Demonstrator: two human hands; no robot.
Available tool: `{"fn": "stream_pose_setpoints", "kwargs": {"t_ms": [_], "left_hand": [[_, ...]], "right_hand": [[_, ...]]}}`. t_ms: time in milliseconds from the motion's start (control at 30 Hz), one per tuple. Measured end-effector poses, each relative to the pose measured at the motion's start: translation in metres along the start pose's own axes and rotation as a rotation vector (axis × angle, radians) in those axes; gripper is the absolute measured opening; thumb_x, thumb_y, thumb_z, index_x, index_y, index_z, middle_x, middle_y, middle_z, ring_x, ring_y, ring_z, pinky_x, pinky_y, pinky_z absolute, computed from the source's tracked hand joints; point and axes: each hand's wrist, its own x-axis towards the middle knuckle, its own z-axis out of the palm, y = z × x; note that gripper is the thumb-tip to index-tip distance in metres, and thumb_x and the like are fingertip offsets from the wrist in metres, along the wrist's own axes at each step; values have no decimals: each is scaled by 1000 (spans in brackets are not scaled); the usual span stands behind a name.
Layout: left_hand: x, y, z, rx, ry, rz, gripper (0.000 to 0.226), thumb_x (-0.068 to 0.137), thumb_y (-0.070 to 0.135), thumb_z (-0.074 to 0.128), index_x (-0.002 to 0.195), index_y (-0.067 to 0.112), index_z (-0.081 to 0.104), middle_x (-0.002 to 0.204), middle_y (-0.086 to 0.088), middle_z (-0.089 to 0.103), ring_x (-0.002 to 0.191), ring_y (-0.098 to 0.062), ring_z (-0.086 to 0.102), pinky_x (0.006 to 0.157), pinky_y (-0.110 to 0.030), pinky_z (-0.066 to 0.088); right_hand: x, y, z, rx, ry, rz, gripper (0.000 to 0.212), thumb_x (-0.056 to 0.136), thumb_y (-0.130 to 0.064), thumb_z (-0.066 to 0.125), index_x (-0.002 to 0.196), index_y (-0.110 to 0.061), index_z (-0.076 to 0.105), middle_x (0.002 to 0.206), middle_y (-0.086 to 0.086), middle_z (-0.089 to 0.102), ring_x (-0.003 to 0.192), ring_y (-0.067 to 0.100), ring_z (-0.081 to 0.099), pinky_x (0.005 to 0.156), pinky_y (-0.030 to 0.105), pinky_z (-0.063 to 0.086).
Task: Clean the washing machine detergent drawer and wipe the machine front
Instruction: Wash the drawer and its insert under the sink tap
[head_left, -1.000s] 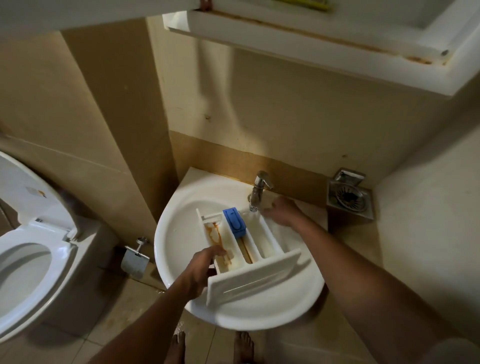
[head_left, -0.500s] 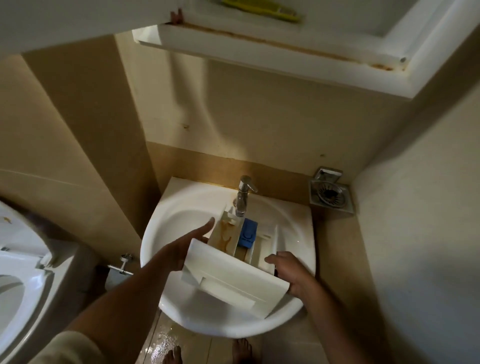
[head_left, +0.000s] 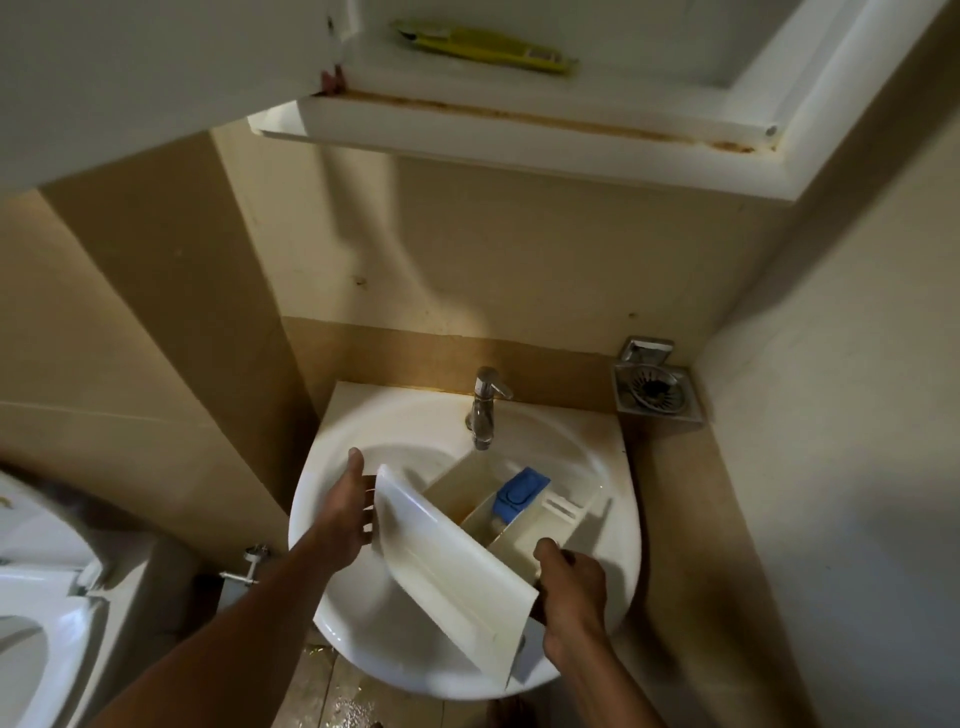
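Observation:
The white detergent drawer (head_left: 457, 566) hangs tilted over the round white sink (head_left: 337, 457), its front panel raised toward me and its back end pointing toward the tap (head_left: 484, 405). A blue insert (head_left: 521, 492) sits in its middle compartment, and brown stains line the left compartment. My left hand (head_left: 347, 512) holds the left end of the front panel, thumb up along the edge. My right hand (head_left: 571, 590) grips the drawer's right side near the panel's lower corner.
A toilet (head_left: 31, 613) with its lid up stands at the left. A steel soap holder (head_left: 655, 387) hangs in the right corner. An open white cabinet (head_left: 519, 130) with a yellow packet (head_left: 483, 44) juts out overhead. The floor below the sink is wet.
My right hand came off the tap and took the drawer's right side. Both hands lifted the drawer and turned it, so the front panel now slants from upper left to lower right.

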Motion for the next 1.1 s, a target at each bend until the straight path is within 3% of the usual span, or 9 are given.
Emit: {"fn": "stream_pose_setpoints", "kwargs": {"t_ms": [133, 300, 433, 533, 633, 700, 867, 967, 1100], "left_hand": [[-9, 1, 13, -15, -40, -5, 80, 95, 73, 26, 136, 9, 53, 142, -10, 54, 130, -35, 48, 111, -54, 28], [-14, 0, 31, 4, -208, -3, 96, 84, 81, 40, 155, 17, 29, 162, -9, 29, 146, -41, 29, 114, -60, 25], [-20, 1, 42, 104, -372, 30, 117, 52, 85, 70, 150, 28, 40, 153, -7, 44, 139, -38, 41, 114, -62, 31], [-29, 1, 49, 142, -378, 52, 70, 72, 56, 78, 131, 25, 56, 139, -8, 56, 126, -34, 53, 110, -60, 39], [-34, -1, 56, 148, -317, 99, 20, 91, 22, 65, 111, 21, 63, 126, -18, 61, 107, -32, 61, 92, -48, 55], [-37, -1, 53, 140, -248, 126, 21, 89, 13, 61, 110, 18, 64, 119, -19, 63, 100, -33, 61, 76, -40, 56], [-39, -8, 34, 117, -209, 153, 35, 73, 9, 63, 108, 14, 69, 103, -18, 65, 90, -33, 63, 70, -40, 57], [-41, -12, 33, 120, -175, 211, 58, 63, 18, 65, 122, 16, 61, 112, -17, 66, 100, -36, 63, 69, -39, 58], [-48, -5, 35, 163, -128, 307, 59, 76, 23, 72, 131, 17, 52, 120, -13, 63, 99, -31, 66, 67, -36, 60]], "right_hand": [[-17, -3, 16, 220, 40, 33, 29, 85, -4, 66, 112, 0, 57, 100, 21, 68, 88, 37, 70, 59, 40, 61], [-22, -11, 45, 343, 89, -11, 37, 84, 0, 67, 113, -8, 45, 102, 12, 60, 78, 22, 61, 68, 42, 57], [-20, -4, 62, 350, 104, -61, 48, 73, -14, 76, 114, -10, 51, 108, 16, 65, 87, 29, 66, 75, 43, 57], [-13, -1, 61, 348, 123, -86, 44, 75, -14, 76, 114, -7, 56, 108, 17, 68, 95, 35, 69, 81, 48, 59], [-9, 6, 58, 280, 118, -83, 36, 86, -6, 69, 118, -7, 53, 110, 16, 66, 96, 34, 67, 85, 52, 59], [-11, 13, 56, 236, 70, -80, 35, 86, -3, 68, 117, -6, 52, 111, 17, 66, 97, 34, 67, 83, 52, 59], [-13, 21, 46, 252, -78, 6, 30, 85, 2, 70, 105, -7, 51, 107, 19, 66, 97, 39, 68, 70, 43, 60], [-13, 18, 44, 266, -128, 86, 30, 90, -5, 67, 116, -8, 52, 113, 17, 65, 100, 32, 66, 63, 38, 58], [-6, 10, 40, 328, -131, 135, 44, 90, -8, 69, 129, -12, 48, 117, 17, 63, 100, 31, 64, 63, 40, 58]]}}
